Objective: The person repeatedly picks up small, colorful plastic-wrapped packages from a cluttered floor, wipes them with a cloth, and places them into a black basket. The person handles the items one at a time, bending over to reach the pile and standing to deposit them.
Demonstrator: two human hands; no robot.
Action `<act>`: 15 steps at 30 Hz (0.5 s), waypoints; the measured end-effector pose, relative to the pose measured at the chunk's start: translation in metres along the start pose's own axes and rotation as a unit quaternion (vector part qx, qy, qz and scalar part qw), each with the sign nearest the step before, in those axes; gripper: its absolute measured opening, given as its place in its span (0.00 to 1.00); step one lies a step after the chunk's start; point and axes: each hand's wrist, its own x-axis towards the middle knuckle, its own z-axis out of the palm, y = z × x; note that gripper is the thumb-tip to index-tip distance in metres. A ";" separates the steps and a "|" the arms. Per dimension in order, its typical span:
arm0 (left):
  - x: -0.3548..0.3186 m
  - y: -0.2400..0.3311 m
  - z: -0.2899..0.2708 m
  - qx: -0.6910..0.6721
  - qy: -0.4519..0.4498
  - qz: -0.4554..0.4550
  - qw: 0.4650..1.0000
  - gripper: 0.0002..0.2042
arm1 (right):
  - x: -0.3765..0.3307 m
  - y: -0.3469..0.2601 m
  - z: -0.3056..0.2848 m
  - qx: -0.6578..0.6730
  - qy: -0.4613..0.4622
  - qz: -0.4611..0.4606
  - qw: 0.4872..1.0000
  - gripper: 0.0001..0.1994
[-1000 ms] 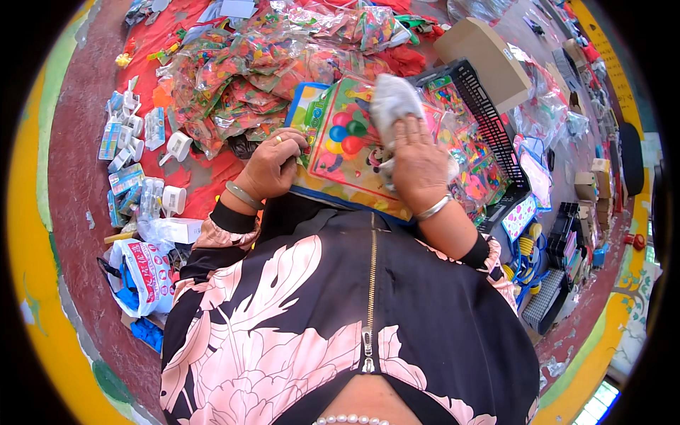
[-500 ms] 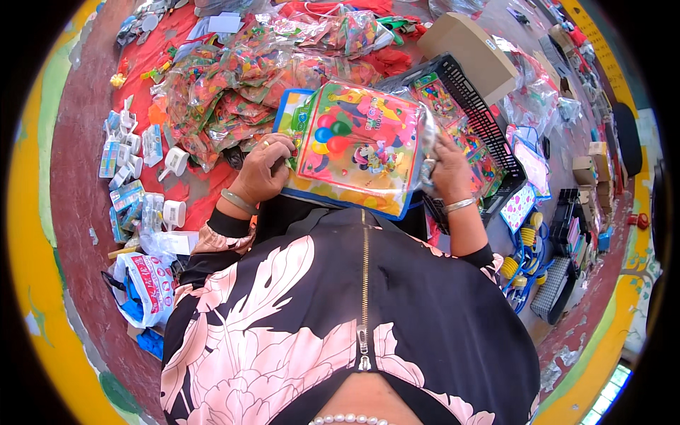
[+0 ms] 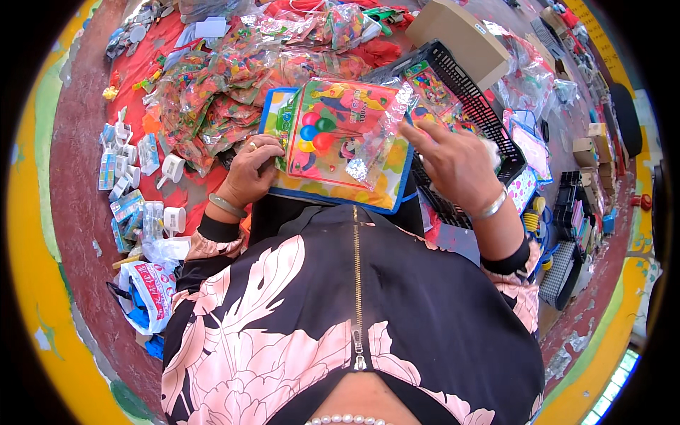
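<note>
A clear plastic balloon packet (image 3: 329, 138) with a printed red-and-yellow card lies over my lap. It rests on a blue-edged flat piece (image 3: 386, 202) with a yellow pattern. Curled fingers of my left hand (image 3: 249, 170) grip the packet's left edge. The packet's right end is folded over the card, its shiny plastic (image 3: 361, 170) crumpled. My right hand (image 3: 459, 168) is just right of the packet, apart from it, fingers stretched toward it and slightly blurred. Beyond that hand stands a black plastic crate (image 3: 464, 78) holding more colourful packets.
A heap of similar packets (image 3: 212, 99) lies on red sheeting ahead. White plastic items (image 3: 172, 168) and a printed carrier bag (image 3: 152, 294) stand at left. A cardboard box (image 3: 460, 39) leans behind the crate. Blue-and-yellow coiled things (image 3: 535, 219) lie at right.
My right hand has let go of the packet's right end and moved slightly right and nearer, fingers now extended. The packet's loose plastic end has folded leftward over the card.
</note>
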 end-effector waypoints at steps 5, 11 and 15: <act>0.001 0.000 -0.001 0.011 -0.004 -0.002 1.000 0.14 | 0.052 0.009 0.024 -0.047 -0.098 -0.095 0.990 0.23; 0.001 0.001 -0.003 -0.019 0.006 -0.028 0.999 0.10 | 0.064 0.043 0.035 0.013 -0.073 -0.116 0.991 0.07; 0.012 -0.002 -0.011 -0.266 0.117 -0.192 0.937 0.06 | 0.064 0.073 0.000 0.049 0.045 -0.078 0.995 0.09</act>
